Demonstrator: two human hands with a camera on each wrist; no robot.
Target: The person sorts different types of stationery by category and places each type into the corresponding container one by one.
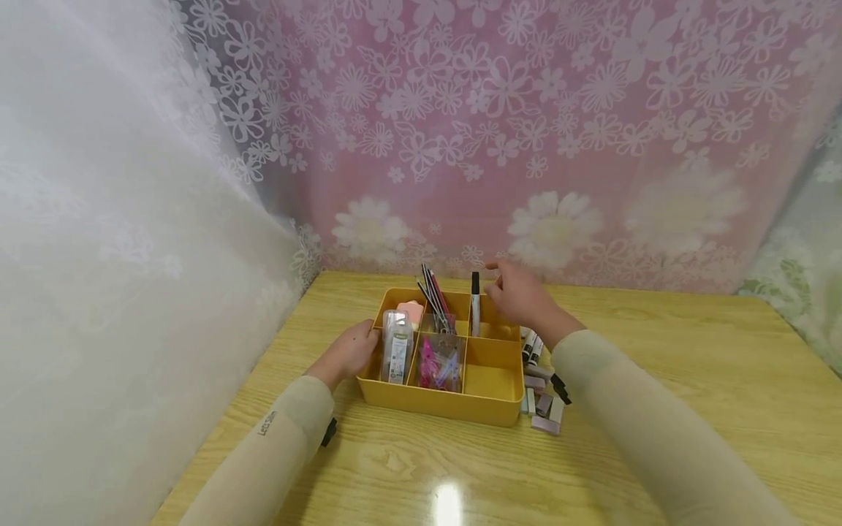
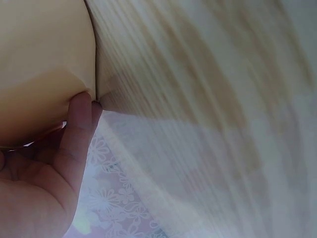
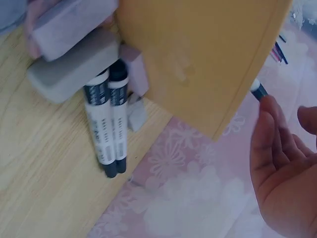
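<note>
A yellow divided box (image 1: 434,400) stands on the table. My left hand (image 1: 351,352) grips its left side; in the left wrist view the fingers of the left hand (image 2: 44,173) lie against the box wall (image 2: 44,59). Upright in a back compartment leans a black-capped marker (image 1: 476,307). Just right of its cap is my right hand (image 1: 522,296), fingers apart and thumb separate, above the back right compartment. In the right wrist view, a fingertip of the right hand (image 3: 282,173) appears close to the marker cap (image 3: 258,90); contact is unclear.
Inside the box are pencils (image 1: 434,296), a pink item (image 1: 411,310), a clear pack with a label (image 1: 397,351) and a bag of pink and purple pieces (image 1: 439,364). Right of it lie two markers (image 3: 111,124) and several small blocks (image 1: 544,425). Behind hangs a flowered curtain (image 1: 460,146).
</note>
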